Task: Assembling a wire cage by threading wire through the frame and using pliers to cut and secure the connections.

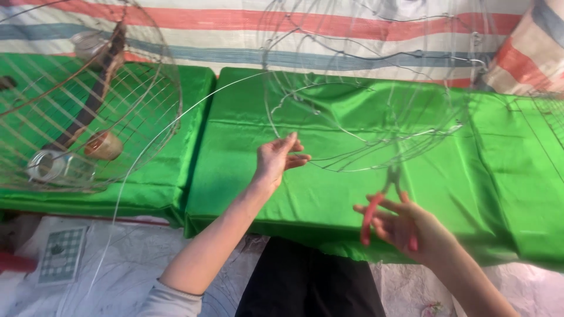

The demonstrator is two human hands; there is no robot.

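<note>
My left hand (277, 158) is raised over the green cloth, fingers pinched on a thin metal wire (176, 120) that arcs away to the left. My right hand (405, 226) holds red-handled pliers (376, 208), whose dark jaws point up at the lower edge of a round wire frame (364, 117). The frame is a dome of thin wires standing on the green cloth (329, 194).
A finished round wire cage (88, 100) with a perch and small cups inside lies at the left on a green cushion. A striped plastic sheet (235, 29) hangs behind. On the floor at lower left lie a checked card (61, 253) and white sheeting.
</note>
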